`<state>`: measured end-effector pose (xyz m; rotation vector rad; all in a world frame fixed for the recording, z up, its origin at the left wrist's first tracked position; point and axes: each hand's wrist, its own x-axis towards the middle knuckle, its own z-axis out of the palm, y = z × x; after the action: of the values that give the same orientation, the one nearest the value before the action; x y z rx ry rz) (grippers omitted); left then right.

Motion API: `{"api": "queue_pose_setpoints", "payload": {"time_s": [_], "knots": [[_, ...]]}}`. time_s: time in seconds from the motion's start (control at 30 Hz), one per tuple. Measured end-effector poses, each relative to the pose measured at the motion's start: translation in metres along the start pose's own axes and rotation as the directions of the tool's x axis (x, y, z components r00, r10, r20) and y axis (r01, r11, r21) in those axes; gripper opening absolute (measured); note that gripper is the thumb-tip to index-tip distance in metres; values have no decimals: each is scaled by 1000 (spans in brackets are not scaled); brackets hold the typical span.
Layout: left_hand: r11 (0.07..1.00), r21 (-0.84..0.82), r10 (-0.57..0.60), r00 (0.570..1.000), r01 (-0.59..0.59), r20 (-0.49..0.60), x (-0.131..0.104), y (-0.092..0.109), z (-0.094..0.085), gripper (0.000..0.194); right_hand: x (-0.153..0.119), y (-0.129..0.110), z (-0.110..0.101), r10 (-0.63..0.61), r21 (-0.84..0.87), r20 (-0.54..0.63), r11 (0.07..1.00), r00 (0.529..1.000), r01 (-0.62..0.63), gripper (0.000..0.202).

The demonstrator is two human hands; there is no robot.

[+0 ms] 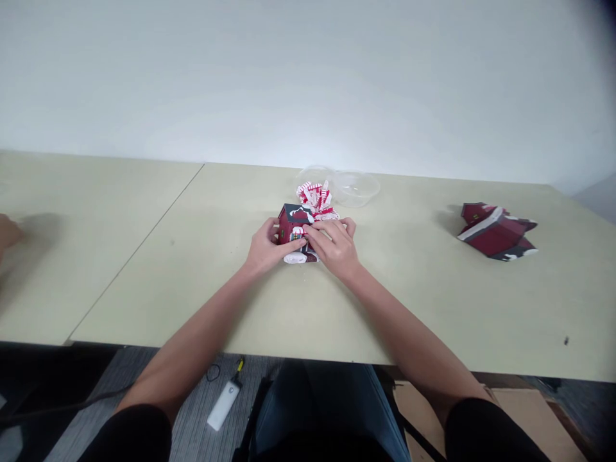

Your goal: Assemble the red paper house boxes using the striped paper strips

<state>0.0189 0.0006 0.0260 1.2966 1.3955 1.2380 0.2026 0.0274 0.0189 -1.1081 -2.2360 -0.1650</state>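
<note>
A small dark red toy house (287,226) with a dark, snow-patched roof stands upright on the table, white snow shapes at its base. My left hand (264,247) grips it from the left, the thumb lying across the front. My right hand (337,247) is closed at the front right of the house, fingertips pressed together beside the window. A bit of red and white shows at those fingertips, too small to make out fully. Just behind the house lies a heap of red-and-white striped pieces (315,192), partly hidden by the roof and my right hand.
Two clear plastic tubs or lids (357,187) sit behind the heap. To the right, a second dark red house-shaped piece (498,234) lies tipped over on the pale table (192,289). Another person's hand (8,231) shows at the left edge. A power bank (224,405) lies below.
</note>
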Motion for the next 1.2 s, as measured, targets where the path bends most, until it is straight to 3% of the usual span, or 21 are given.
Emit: {"api": "queue_pose_setpoints", "payload": {"time_s": [0.57, 0.7, 0.83, 0.93, 1.03, 1.2], "knots": [[992, -115, 46, 999, -46, 3, 3, -7, 4, 59, 1, -1, -4, -37, 70, 61, 997, 997, 33, 35], [982, -186, 46, 999, -45, 1, 1, -3, 5, 56, -5, 2, 1, 80, 207, -59, 976, 995, -66, 31], [967, -247, 70, 997, -64, 18, 1, 0, 4, 56, -5, 4, 6, 234, 575, -180, 813, 955, -91, 70], [960, -259, 124, 991, -109, 41, 2, -3, 2, 57, -5, 4, 10, 264, 783, -58, 610, 963, -120, 82], [949, -282, 161, 985, -138, 59, 1, -5, 1, 57, -5, 2, 12, 275, 848, 61, 493, 959, -195, 82], [940, -287, 203, 978, -184, 38, -2, -3, 2, 63, -6, -1, 8, 291, 886, 67, 423, 955, -191, 82]]}}
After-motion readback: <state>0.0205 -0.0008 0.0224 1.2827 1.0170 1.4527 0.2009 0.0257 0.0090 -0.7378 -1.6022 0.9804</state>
